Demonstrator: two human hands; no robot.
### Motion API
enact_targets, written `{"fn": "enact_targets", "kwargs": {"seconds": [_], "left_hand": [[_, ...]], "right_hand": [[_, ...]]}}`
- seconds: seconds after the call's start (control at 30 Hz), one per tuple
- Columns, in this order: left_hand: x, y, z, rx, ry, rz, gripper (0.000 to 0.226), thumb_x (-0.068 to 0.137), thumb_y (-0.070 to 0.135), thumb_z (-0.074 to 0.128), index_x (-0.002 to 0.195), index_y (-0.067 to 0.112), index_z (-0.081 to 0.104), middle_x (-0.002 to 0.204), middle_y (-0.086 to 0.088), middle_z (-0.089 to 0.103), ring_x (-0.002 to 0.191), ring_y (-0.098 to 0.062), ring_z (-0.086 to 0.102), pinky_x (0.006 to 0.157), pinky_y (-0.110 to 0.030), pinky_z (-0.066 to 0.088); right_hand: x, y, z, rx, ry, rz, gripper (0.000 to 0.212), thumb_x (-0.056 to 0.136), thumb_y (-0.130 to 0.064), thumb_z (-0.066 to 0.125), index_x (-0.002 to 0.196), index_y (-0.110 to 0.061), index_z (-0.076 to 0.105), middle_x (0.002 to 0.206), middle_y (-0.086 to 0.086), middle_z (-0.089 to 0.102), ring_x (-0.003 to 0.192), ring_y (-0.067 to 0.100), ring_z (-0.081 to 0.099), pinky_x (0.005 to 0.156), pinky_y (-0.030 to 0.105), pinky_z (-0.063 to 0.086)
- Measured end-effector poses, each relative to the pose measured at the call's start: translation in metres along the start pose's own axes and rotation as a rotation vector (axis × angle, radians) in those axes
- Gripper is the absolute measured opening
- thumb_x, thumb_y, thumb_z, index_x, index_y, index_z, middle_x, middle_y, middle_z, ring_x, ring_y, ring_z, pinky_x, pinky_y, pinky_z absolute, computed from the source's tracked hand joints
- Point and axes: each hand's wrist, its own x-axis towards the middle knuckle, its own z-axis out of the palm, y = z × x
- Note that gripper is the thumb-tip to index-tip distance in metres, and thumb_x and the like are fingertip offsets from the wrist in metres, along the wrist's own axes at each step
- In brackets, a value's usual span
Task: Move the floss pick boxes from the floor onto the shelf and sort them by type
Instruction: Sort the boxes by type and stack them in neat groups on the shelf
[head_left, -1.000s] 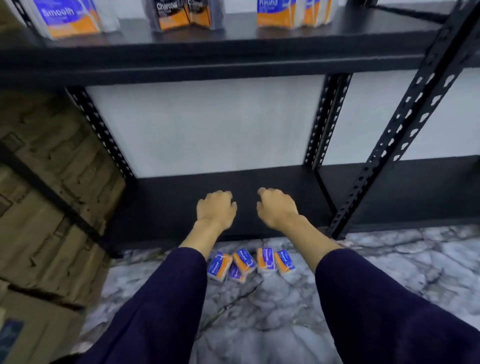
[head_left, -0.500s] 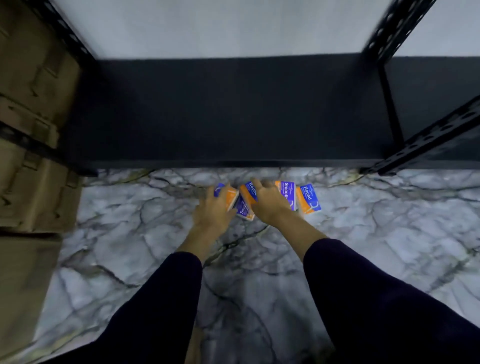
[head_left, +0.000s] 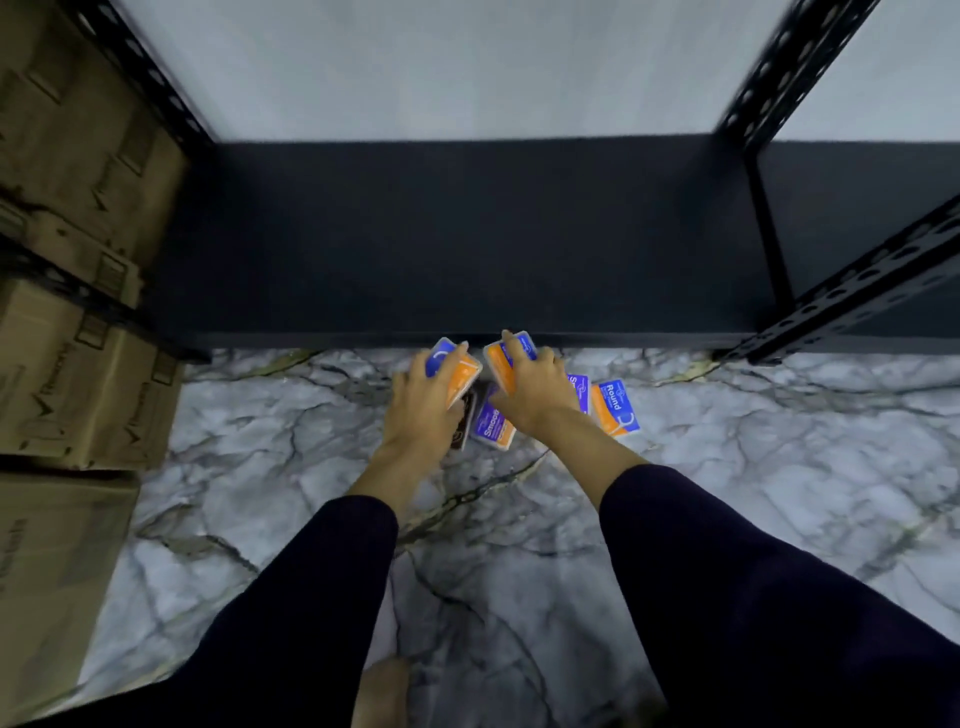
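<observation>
Several blue-and-orange floss pick boxes lie on the marble floor in front of the black bottom shelf (head_left: 467, 239). My left hand (head_left: 423, 410) grips one box (head_left: 460, 371), lifted near the shelf's front edge. My right hand (head_left: 532, 387) grips another box (head_left: 501, 358) beside it. Between my wrists a "Smooth" box (head_left: 491, 423) lies flat, with a dark box (head_left: 465, 421) partly hidden under my left hand. A "Round" box (head_left: 615, 408) and another blue box (head_left: 581, 389) lie to the right of my right hand.
Brown cardboard cartons (head_left: 67, 322) are stacked on the left against the rack. A black perforated upright (head_left: 852, 291) stands at the right, another (head_left: 779, 62) at the back. The marble floor (head_left: 519, 561) spreads towards me. My foot (head_left: 379, 691) shows at the bottom.
A second ago both hands were raised in front of the shelf, holding nothing. They came down to the pile, and each now holds a box lifted towards the shelf edge.
</observation>
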Motion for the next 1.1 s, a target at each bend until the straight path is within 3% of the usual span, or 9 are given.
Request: {"fn": "enact_targets", "kwargs": {"seconds": [0.17,0.27,0.5,0.63,0.73,0.87,1.0,1.1], "left_hand": [[-0.013,0.043,-0.086,0.003,0.15,0.096,0.087,0.088,0.031,0.063,0.154,0.022,0.006,0.147,-0.004,0.028,0.116,-0.031,0.039,0.091,-0.039,0.042],[-0.028,0.072,-0.153,-0.053,0.271,0.185,0.089,0.083,0.03,0.067,0.152,0.013,0.013,0.144,-0.004,0.035,0.117,-0.032,0.04,0.094,-0.043,0.044],[-0.095,0.133,-0.289,-0.098,0.591,0.398,0.075,0.08,0.029,0.067,0.146,0.017,0.031,0.139,-0.004,0.044,0.114,-0.032,0.044,0.095,-0.035,0.038],[-0.123,0.159,-0.345,-0.068,0.752,0.521,0.068,0.079,0.027,0.068,0.14,0.02,0.04,0.132,0.003,0.05,0.11,-0.025,0.044,0.09,-0.027,0.034],[-0.129,0.174,-0.376,-0.006,0.869,0.615,0.072,0.078,0.028,0.071,0.143,0.023,0.04,0.132,0.003,0.049,0.108,-0.019,0.04,0.087,-0.031,0.042],[-0.126,0.196,-0.409,-0.065,0.865,0.59,0.078,0.078,0.024,0.071,0.144,0.041,0.032,0.129,0.005,0.039,0.109,-0.021,0.039,0.074,-0.034,0.05],[-0.109,0.212,-0.428,-0.098,0.841,0.593,0.076,0.082,0.021,0.072,0.143,0.042,0.033,0.132,0.004,0.034,0.111,-0.02,0.042,0.077,-0.034,0.051],[-0.095,0.219,-0.434,-0.128,0.837,0.597,0.077,0.082,0.021,0.075,0.144,0.041,0.033,0.136,0.004,0.032,0.119,-0.019,0.039,0.083,-0.035,0.052]], "right_hand": [[-0.043,-0.03,-0.092,0.078,0.249,-0.096,0.063,0.083,-0.038,0.059,0.136,-0.013,0.038,0.122,0.016,0.045,0.116,0.033,0.04,0.092,0.042,0.044],[-0.079,-0.049,-0.154,0.1,0.402,-0.193,0.054,0.081,-0.039,0.061,0.125,-0.012,0.045,0.113,0.014,0.047,0.111,0.031,0.042,0.087,0.04,0.046],[-0.169,-0.098,-0.278,0.113,0.747,-0.377,0.051,0.082,-0.04,0.061,0.126,-0.017,0.049,0.109,0.01,0.047,0.105,0.029,0.049,0.074,0.035,0.046],[-0.205,-0.116,-0.336,0.063,0.915,-0.449,0.054,0.08,-0.04,0.062,0.129,-0.019,0.049,0.111,0.006,0.048,0.1,0.027,0.052,0.072,0.034,0.046],[-0.222,-0.125,-0.371,0.018,1.019,-0.48,0.06,0.081,-0.039,0.063,0.135,-0.019,0.045,0.119,0.006,0.049,0.101,0.025,0.051,0.074,0.037,0.048],[-0.226,-0.131,-0.408,-0.042,1.13,-0.498,0.057,0.081,-0.029,0.064,0.135,-0.017,0.047,0.134,0.007,0.048,0.105,0.029,0.05,0.075,0.038,0.048],[-0.219,-0.129,-0.437,-0.101,1.136,-0.452,0.059,0.085,-0.016,0.064,0.14,-0.016,0.042,0.146,0.007,0.037,0.125,0.032,0.036,0.082,0.04,0.049],[-0.206,-0.124,-0.449,-0.223,1.125,-0.438,0.062,0.082,-0.008,0.069,0.138,-0.009,0.042,0.144,0.012,0.039,0.124,0.038,0.037,0.092,0.044,0.047]]}}
